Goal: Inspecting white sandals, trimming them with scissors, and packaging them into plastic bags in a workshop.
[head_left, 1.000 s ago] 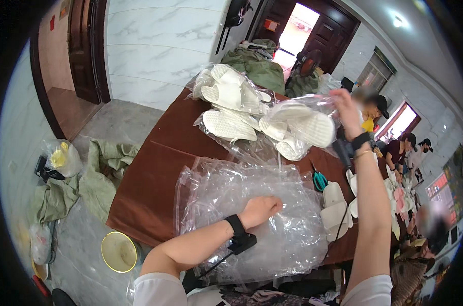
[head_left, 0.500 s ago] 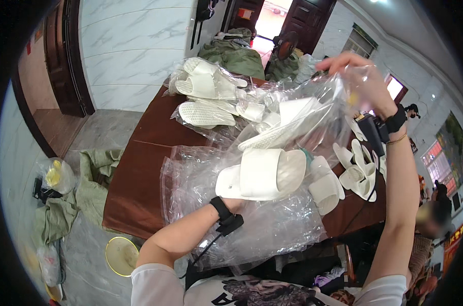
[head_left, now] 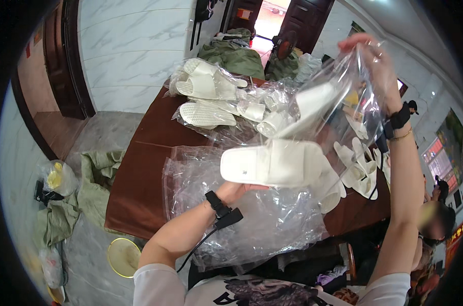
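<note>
My left hand [head_left: 235, 190] holds a white slide slipper [head_left: 241, 166] from beneath, its heel to the left and its strap side to the right. High on the right, my right hand [head_left: 377, 64] grips the upper edge of a clear plastic bag [head_left: 349, 84]. Inside that bag hangs another white slipper [head_left: 313, 104], tilted. The held slipper's toe end reaches the lower part of the bag; whether it is inside or only overlaps, I cannot tell. Below my left hand lies a pile of flat clear bags [head_left: 262, 229].
Several bagged white slippers [head_left: 206, 86] are heaped at the far side of the brown-covered table [head_left: 134, 188]. Loose white slippers [head_left: 361, 176] lie at its right. A yellow-rimmed bucket [head_left: 124, 257] and green sacks [head_left: 96, 173] are on the floor at left. Another person [head_left: 435, 222] is at the right.
My right hand has risen, lifting the bag and its slipper up and right. The slipper in my left hand has turned level and moved slightly up and right, toward the bag.
</note>
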